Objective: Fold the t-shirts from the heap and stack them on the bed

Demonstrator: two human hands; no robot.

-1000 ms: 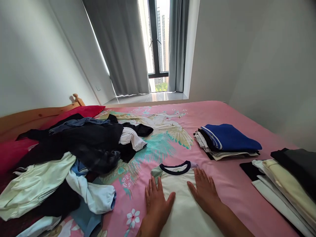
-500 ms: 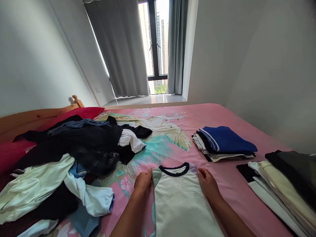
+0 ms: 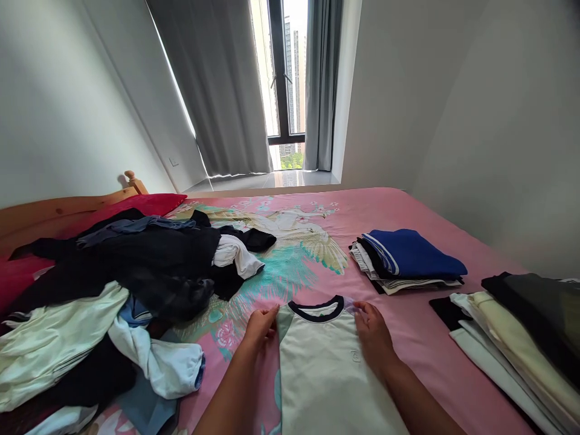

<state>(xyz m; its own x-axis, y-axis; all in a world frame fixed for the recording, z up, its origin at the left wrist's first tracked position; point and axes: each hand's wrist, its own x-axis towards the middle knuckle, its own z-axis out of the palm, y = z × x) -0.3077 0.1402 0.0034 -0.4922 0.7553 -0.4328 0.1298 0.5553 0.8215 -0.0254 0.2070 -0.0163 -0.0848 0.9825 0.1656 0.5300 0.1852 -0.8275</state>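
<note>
A pale T-shirt [image 3: 324, 368] with a dark neckband lies in front of me on the bed, its sides tucked in to a narrow shape. A small emblem marks its chest. My left hand [image 3: 261, 326] is closed at the green-grey shoulder, pinching the edge. At the lilac shoulder, my right hand [image 3: 374, 332] has its fingers curled round the fabric, partly hiding that side. The shirt's lower end runs out of view at the bottom.
Left of me spreads a loose heap of clothes [image 3: 154, 254], mostly black and white. Folded stacks stand to the right: one topped by a blue garment [image 3: 417, 254], another of cream and dark garments [image 3: 512, 320]. Beneath is a pink patterned bedsheet [image 3: 362, 205]; a red pillow [image 3: 156, 204] lies by the headboard.
The view has shifted slightly, so everything sits a little further left. Both hands remain at the shirt's shoulders; the right hand's fingers have altered their position a little on the fabric.
</note>
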